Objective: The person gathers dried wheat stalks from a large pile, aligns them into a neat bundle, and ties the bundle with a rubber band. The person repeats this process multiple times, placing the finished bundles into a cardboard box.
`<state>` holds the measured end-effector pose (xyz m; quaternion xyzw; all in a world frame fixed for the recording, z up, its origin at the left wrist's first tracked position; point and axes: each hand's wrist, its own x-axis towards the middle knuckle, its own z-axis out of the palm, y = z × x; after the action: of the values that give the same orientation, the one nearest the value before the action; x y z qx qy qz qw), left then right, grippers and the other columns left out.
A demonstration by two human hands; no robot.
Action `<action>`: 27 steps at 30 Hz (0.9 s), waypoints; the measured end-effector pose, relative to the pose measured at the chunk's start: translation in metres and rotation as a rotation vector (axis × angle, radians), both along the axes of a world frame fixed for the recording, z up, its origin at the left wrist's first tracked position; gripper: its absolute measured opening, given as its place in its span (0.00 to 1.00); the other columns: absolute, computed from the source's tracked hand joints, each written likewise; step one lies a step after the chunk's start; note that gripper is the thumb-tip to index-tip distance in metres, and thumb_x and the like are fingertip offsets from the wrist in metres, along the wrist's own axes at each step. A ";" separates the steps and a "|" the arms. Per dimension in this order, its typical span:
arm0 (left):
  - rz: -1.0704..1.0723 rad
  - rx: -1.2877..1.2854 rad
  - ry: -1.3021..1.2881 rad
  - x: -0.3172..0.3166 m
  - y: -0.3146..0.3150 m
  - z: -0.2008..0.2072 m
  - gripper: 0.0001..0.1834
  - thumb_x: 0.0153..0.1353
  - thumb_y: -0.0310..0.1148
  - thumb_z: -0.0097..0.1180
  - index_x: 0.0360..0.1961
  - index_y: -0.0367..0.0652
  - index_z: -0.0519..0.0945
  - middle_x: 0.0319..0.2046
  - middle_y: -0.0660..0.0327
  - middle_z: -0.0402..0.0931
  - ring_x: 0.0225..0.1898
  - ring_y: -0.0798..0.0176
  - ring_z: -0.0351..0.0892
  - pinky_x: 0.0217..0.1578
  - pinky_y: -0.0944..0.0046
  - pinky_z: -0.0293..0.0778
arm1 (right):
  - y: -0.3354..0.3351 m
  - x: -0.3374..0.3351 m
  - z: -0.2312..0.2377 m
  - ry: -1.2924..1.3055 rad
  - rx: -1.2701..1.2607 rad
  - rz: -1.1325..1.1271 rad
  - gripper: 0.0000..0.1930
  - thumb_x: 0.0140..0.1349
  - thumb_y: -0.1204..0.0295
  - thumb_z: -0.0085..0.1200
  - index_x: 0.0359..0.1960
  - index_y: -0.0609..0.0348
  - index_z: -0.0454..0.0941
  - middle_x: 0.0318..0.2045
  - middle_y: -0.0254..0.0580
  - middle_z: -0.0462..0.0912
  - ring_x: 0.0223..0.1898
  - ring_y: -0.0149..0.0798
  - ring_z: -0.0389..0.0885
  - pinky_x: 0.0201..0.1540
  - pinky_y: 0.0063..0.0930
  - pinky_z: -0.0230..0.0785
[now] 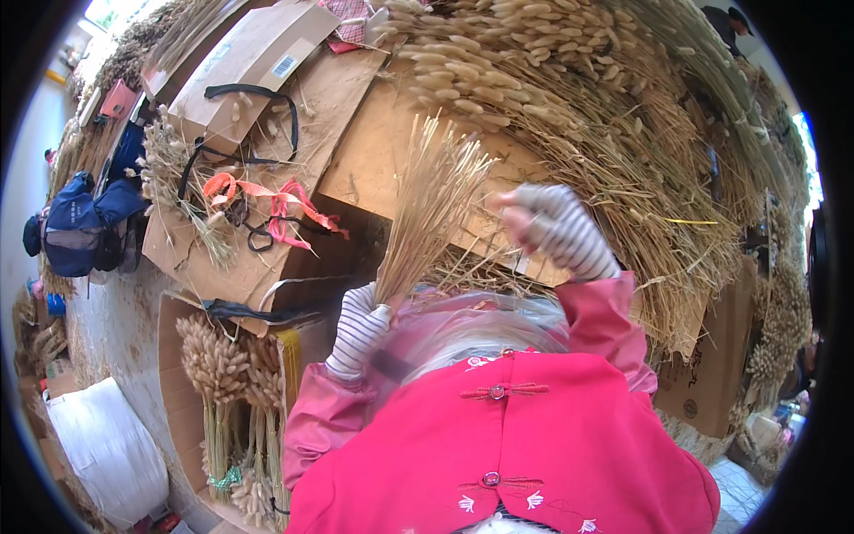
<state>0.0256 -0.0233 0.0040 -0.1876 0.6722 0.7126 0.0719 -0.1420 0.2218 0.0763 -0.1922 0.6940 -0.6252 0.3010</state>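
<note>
A bundle of dried grass stems [429,209] stands up from my left hand [360,325], whose fingers are wrapped round its lower part. The pale stem ends fan out at the top, over a brown board [369,151]. My right hand [560,227] is raised to the right of the bundle, apart from it. Its bent fingers are smeared by motion, so I cannot make out whether they hold anything. Both hands wear striped fingerless gloves. Just right of my right hand lies a large heap of dried fluffy grass [614,169], heads pointing away and stems toward me.
Orange and pink ribbons [289,214] and a black strap [294,116] lie on cardboard at left, near a carton [253,67]. Below them, an open box holds upright tied bunches of fluffy grass [213,365]. Blue backpack [80,222] and white roll [108,454] are farther left.
</note>
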 end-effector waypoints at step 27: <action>0.076 -0.142 0.062 -0.005 0.019 0.008 0.19 0.62 0.40 0.53 0.18 0.39 0.74 0.12 0.74 0.61 0.17 0.79 0.53 0.17 0.71 0.50 | -0.032 -0.004 -0.015 0.142 -0.250 -0.744 0.11 0.63 0.69 0.50 0.22 0.59 0.72 0.13 0.25 0.68 0.14 0.18 0.60 0.16 0.15 0.52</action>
<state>0.0206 -0.0042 0.0124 -0.1955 0.7154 0.6707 0.0107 -0.1456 0.1894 0.0608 -0.0056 0.6540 -0.7562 -0.0206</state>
